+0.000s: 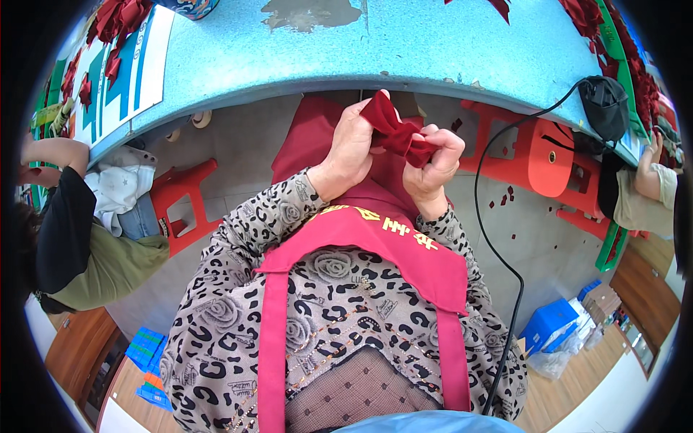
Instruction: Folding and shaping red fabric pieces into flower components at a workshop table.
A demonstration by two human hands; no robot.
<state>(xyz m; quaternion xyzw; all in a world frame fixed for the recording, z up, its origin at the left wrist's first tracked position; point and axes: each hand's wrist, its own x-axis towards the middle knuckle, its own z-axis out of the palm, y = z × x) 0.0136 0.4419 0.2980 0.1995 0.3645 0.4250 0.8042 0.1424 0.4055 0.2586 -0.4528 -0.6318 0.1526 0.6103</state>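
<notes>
A dark red velvet bow [397, 136] is held up between my two hands, over my lap and just short of the table edge. My left hand [354, 144] pinches its left loop, thumb and fingers closed on the cloth. On the other side, my right hand [436, 160] grips the right loop with curled fingers. The middle of the bow looks gathered; the fingertips behind it are partly hidden. Below the hands spreads my red apron [361, 242], worn over patterned sleeves.
The blue table [289, 54] curves across the front. More red bows [119, 18] lie at far left, and a green tray [621, 65] at right. A black cable [498, 245] runs from a black pouch [605, 108]. Red stools [189, 198] and co-workers flank me.
</notes>
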